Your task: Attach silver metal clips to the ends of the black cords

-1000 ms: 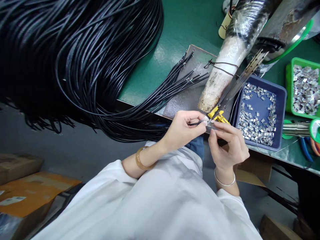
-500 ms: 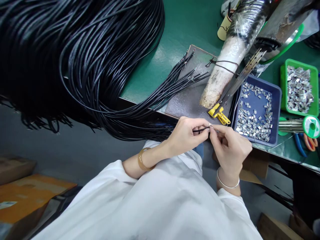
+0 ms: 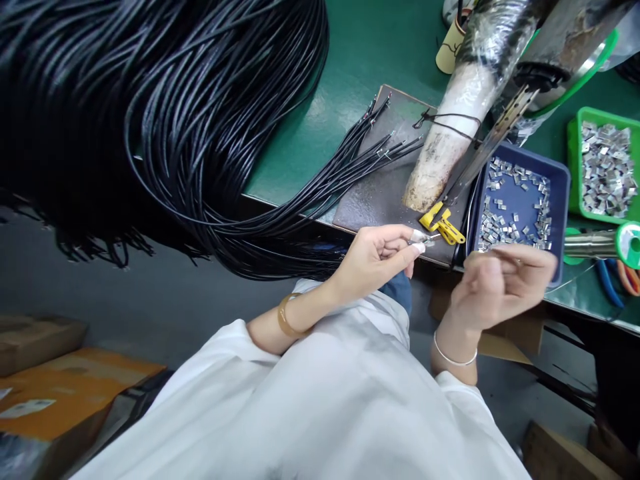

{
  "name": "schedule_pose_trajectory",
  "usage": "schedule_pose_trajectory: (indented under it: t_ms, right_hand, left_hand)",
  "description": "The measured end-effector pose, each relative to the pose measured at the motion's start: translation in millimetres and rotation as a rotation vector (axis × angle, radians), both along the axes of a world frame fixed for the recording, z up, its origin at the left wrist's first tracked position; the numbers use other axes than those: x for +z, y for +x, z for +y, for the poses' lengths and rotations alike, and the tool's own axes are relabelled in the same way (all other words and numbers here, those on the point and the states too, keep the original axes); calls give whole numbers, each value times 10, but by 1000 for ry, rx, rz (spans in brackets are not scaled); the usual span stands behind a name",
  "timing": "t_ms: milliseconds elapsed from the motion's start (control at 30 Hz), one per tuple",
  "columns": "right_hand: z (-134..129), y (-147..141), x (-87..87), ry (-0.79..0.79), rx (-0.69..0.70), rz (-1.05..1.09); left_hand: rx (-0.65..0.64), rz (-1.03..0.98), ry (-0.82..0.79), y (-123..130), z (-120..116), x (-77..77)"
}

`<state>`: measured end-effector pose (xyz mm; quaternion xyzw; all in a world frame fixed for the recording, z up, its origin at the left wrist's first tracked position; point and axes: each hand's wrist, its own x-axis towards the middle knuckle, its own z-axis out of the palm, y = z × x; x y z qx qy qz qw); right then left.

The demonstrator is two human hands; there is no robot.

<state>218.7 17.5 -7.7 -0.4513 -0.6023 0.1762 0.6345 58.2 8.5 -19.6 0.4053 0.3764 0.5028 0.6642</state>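
Note:
My left hand point(image 3: 377, 257) is closed in a pinch in front of the brown board point(image 3: 367, 200), with a thin metallic end showing at its fingertips. Beside it a yellow clip point(image 3: 443, 223) sits under the slanted metal rod. My right hand point(image 3: 500, 283) is raised near the front edge of the blue tray point(image 3: 561, 220), its fingers curled and smeared by motion; whether it holds anything is unclear. Small metal pieces point(image 3: 500, 227) lie in the tray. Several black cables point(image 3: 345, 167) reach onto the board with bare ends.
A large heap of black cables point(image 3: 200, 100) covers the left. A wrapped white tube point(image 3: 440, 147) slants over the board. At the right are a green bin point(image 3: 574, 167) of metal pieces, a solder spool point(image 3: 627, 245) and pliers handles point(image 3: 609, 283). Cardboard boxes point(image 3: 65, 393) stand below left.
My right hand has parted from my left and moved right, to the blue tray's front edge. My left hand has stayed nearly in place, and the black wire between its fingers no longer shows.

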Motion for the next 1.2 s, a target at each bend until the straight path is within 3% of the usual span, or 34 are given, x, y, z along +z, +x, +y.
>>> schedule_pose_trajectory:
  t_ms: [100, 200, 400, 833, 1067, 1200]
  right_hand:
    - [-18, -16, -28, 38, -21, 40]
    - [-54, -24, -93, 28, -67, -173]
    - [-19, -16, -172, 127, -6, -495]
    - [16, -45, -117, 118, 4, -468]
    - [-30, -73, -137, 115, 37, -483]
    - [-35, 34, -151, 5, 58, -301]
  left_hand:
    - [34, -15, -20, 7, 27, -7]
    - [37, -2, -21, 3, 53, 3]
    - [74, 47, -2, 23, 100, 37]
    - [188, 192, 95, 57, 116, 38]
    - [143, 178, 26, 28, 107, 48]
    - [96, 159, 24, 14, 70, 35]
